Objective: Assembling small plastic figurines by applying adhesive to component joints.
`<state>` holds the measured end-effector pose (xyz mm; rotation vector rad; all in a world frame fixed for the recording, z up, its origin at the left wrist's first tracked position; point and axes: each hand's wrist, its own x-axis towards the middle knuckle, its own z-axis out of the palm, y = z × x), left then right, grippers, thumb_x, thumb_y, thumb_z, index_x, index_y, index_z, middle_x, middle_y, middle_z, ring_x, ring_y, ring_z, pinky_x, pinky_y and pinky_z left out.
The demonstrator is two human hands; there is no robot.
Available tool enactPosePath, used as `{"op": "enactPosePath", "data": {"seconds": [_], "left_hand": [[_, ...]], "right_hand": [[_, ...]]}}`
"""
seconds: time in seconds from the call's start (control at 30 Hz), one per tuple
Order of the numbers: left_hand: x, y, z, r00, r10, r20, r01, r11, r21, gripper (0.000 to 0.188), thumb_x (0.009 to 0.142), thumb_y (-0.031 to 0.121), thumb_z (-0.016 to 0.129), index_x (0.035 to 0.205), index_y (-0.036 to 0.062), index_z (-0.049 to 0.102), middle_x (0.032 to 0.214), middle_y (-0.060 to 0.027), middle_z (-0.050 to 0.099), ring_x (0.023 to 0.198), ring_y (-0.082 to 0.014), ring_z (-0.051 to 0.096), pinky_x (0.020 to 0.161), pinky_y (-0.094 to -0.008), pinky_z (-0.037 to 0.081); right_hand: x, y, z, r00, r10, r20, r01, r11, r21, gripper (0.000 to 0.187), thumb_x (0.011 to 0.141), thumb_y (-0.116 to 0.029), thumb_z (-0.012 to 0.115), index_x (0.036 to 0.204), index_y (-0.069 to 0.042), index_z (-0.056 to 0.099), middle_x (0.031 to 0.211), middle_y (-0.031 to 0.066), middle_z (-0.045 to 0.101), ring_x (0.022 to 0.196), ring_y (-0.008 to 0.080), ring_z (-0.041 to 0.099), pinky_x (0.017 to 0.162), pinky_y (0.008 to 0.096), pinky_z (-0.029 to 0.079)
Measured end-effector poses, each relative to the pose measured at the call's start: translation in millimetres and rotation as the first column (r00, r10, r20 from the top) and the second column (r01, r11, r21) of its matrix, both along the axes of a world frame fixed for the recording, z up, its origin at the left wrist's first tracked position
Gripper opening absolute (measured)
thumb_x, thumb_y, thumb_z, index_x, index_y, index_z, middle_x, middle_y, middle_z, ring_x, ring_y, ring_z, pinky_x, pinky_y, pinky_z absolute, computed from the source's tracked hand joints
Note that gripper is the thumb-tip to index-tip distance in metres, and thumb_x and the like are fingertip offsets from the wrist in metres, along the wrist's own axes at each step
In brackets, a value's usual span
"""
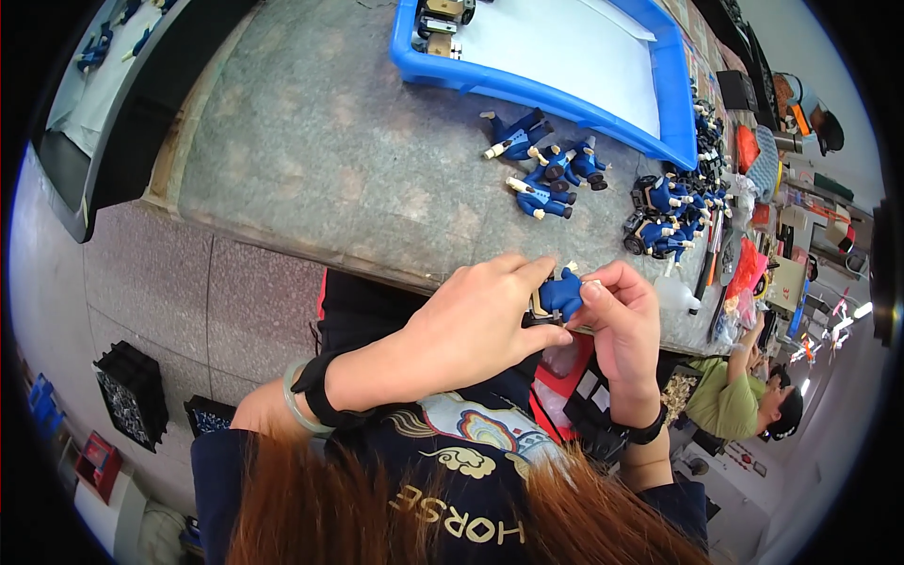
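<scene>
Between my two hands, just off the table's near edge, is a small blue-suited toy figure (562,294) with a dark part at its lower left. My left hand (480,315) grips that lower part between thumb and fingers. My right hand (620,315) pinches the figure's right side with thumb and forefinger. Beyond my hands, several similar blue figures (541,199) lie loose in a group on the grey table (330,141). More figures seated on black wheeled pieces (659,231) are crowded together to the right.
A blue tray (556,102) lined with white holds a few wheeled pieces at the table's far side. A dark-sided tray (141,113) stands at the left. Pens, bags and tools clutter the right end, where a person in green (734,395) sits. Black crates (132,395) stand on the floor.
</scene>
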<state>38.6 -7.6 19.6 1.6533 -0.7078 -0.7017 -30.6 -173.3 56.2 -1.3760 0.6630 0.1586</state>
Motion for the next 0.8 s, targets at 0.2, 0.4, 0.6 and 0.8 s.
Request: {"op": "enactPosePath", "data": {"seconds": [0.2, 0.4, 0.6, 0.8], "left_hand": [[8, 0, 5, 0.991, -0.074, -0.112, 0.077, 0.997, 0.022, 0.054, 0.067, 0.029, 0.068, 0.103, -0.0072, 0.052, 0.088, -0.0230, 0.057, 0.080, -0.0335, 0.057, 0.069, -0.0343, 0.045], [10, -2, 5, 0.985, -0.111, -0.129, 0.117, 0.992, 0.044, 0.055, 0.066, 0.030, 0.068, 0.102, -0.0079, 0.052, 0.089, -0.0242, 0.057, 0.083, -0.0337, 0.057, 0.071, -0.0345, 0.045], [9, 1, 6, 0.985, -0.107, -0.133, 0.116, 0.991, 0.062, 0.054, 0.067, 0.032, 0.068, 0.102, -0.0069, 0.053, 0.089, -0.0238, 0.058, 0.084, -0.0333, 0.057, 0.071, -0.0345, 0.044], [6, 10, 5, 0.970, -0.019, -0.240, 0.020, 1.000, 0.001, 0.046, 0.075, 0.031, 0.061, 0.106, -0.0005, 0.049, 0.089, -0.0180, 0.058, 0.077, -0.0243, 0.058, 0.069, -0.0309, 0.044]], "right_hand": [[2, -7, 0, 0.998, -0.009, -0.061, 0.018, 0.988, 0.153, 0.008, 0.079, -0.005, 0.057, 0.081, 0.001, 0.052, 0.074, 0.0093, 0.058, 0.060, 0.0136, 0.059, 0.054, 0.0241, 0.051], [-3, -2, -1, 0.998, -0.046, -0.043, 0.051, 0.989, 0.139, 0.007, 0.079, -0.005, 0.057, 0.080, 0.000, 0.051, 0.074, 0.0086, 0.058, 0.060, 0.0126, 0.059, 0.054, 0.0234, 0.051], [-2, -1, -5, 0.999, -0.035, -0.019, 0.038, 0.983, 0.182, 0.007, 0.080, -0.005, 0.056, 0.081, -0.001, 0.050, 0.077, 0.0079, 0.058, 0.062, 0.0118, 0.058, 0.055, 0.0228, 0.050], [9, 14, 8, 1.000, 0.019, 0.019, -0.023, 0.966, 0.256, 0.018, 0.080, -0.003, 0.055, 0.097, 0.002, 0.050, 0.085, 0.0079, 0.058, 0.070, 0.0101, 0.056, 0.063, 0.0217, 0.047]]}}
